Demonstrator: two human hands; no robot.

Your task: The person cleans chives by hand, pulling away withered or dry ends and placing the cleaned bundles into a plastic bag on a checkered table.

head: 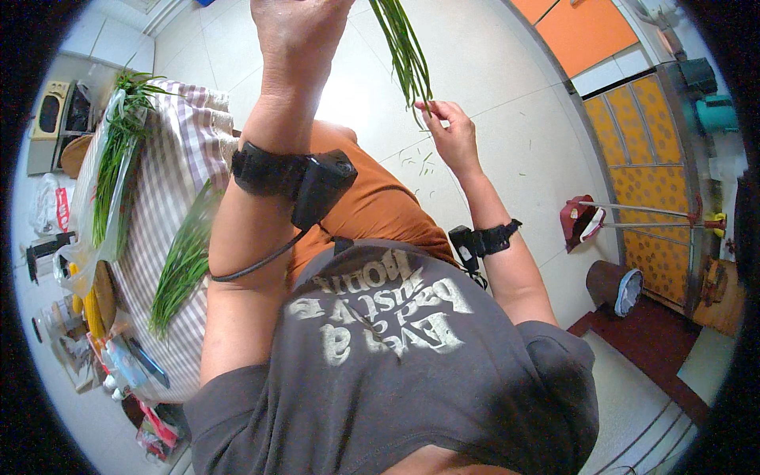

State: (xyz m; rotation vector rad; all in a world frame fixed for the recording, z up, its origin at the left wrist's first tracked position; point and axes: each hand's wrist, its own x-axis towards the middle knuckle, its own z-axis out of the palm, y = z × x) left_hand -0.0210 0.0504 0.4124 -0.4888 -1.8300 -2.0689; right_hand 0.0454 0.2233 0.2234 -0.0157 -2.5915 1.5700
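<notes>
A bunch of long green chives (401,50) hangs from the top edge of the view, over the tiled floor. My left hand (303,29) is at that same edge beside the bunch, its fingers cut off, so its grip is hidden. Thumb and forefinger of my right hand (452,133) pinch the lower ends of the bunch. To my left, a loose pile of chives (181,270) lies on a checked tablecloth (178,148). Farther left on the cloth, more chives (110,184) stick out of a clear plastic bag (124,237).
Green scraps (424,163) lie on the floor below my right hand. A brown bin (605,288) and a maroon long-handled dustpan (576,222) stand at the right by patterned cabinets (650,184). Yellow bananas (94,314) and a blue packet (124,362) sit at the table's left edge.
</notes>
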